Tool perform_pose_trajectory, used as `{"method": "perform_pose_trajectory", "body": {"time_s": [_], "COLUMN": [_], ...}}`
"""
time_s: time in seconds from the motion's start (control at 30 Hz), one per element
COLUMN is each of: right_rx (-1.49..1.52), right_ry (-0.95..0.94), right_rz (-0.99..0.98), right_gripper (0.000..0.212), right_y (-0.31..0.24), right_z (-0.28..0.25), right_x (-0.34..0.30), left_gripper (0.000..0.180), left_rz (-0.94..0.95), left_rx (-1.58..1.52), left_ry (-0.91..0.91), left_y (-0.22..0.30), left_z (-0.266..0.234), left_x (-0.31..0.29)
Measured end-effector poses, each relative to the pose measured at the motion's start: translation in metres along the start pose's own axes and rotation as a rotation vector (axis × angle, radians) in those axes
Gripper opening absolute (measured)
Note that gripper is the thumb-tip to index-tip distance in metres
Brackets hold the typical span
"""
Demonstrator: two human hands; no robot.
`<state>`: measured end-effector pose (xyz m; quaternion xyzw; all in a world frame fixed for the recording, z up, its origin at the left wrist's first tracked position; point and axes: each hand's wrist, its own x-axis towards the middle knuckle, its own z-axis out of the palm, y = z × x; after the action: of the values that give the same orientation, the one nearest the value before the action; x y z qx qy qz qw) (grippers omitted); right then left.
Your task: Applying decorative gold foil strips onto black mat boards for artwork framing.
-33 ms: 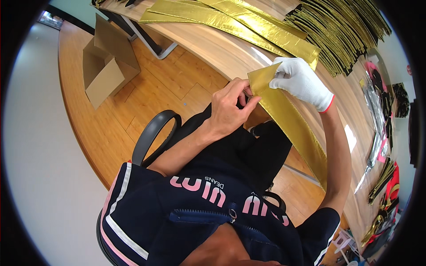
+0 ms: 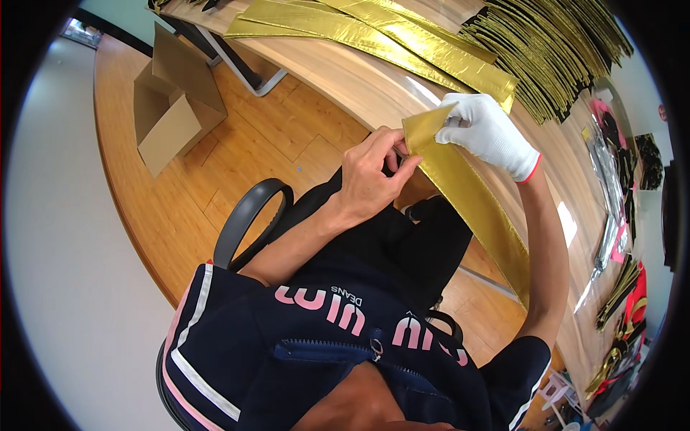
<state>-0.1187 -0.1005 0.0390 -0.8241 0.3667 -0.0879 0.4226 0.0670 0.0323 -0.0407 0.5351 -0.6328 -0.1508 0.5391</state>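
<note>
Presently catalogued, by place in frame:
Cardboard box point(image 2: 176, 108): upper left, brown, flaps open, on wooden floor.
Gold strips point(image 2: 374, 32): top centre, long, flat, shiny, lying on pale table point(image 2: 359, 79).
Stacked strips point(image 2: 553, 50): upper right, fanned pile, gold with dark edges.
Packages, right rim: pink, red and silver, too small to tell further.
Gold strip point(image 2: 467, 194): centre, long, quilted, upper end folded to a triangular tip, running down toward lower right.
Left hand point(image 2: 370, 176): bare, fingers curled, pinching strip's folded end.
Right hand point(image 2: 489, 133): white-gloved, closed on the tip from above.
</note>
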Motion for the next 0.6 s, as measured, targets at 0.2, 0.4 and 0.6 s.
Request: {"method": "perform_pose_trajectory", "body": {"time_s": [0.2, 0.4, 0.6], "right_rx": [0.012, -0.097, -0.196], "right_ry": [0.042, 0.071, 0.094], "right_rz": [-0.124, -0.383, -0.488], "right_gripper": [0.013, 0.016, 0.012], "right_y": [0.011, 0.024, 0.025], "right_z": [0.003, 0.002, 0.001], "right_x": [-0.005, -0.004, -0.010], "left_gripper": [0.017, 0.022, 0.025], "left_rz": [0.046, 0.292, 0.383], "left_rx": [-0.046, 0.059, 0.129], "left_ry": [0.033, 0.073, 0.065], "left_y": [0.003, -0.005, -0.005], "left_z": [0.003, 0.006, 0.004], "left_x": [-0.001, 0.002, 0.001]}}
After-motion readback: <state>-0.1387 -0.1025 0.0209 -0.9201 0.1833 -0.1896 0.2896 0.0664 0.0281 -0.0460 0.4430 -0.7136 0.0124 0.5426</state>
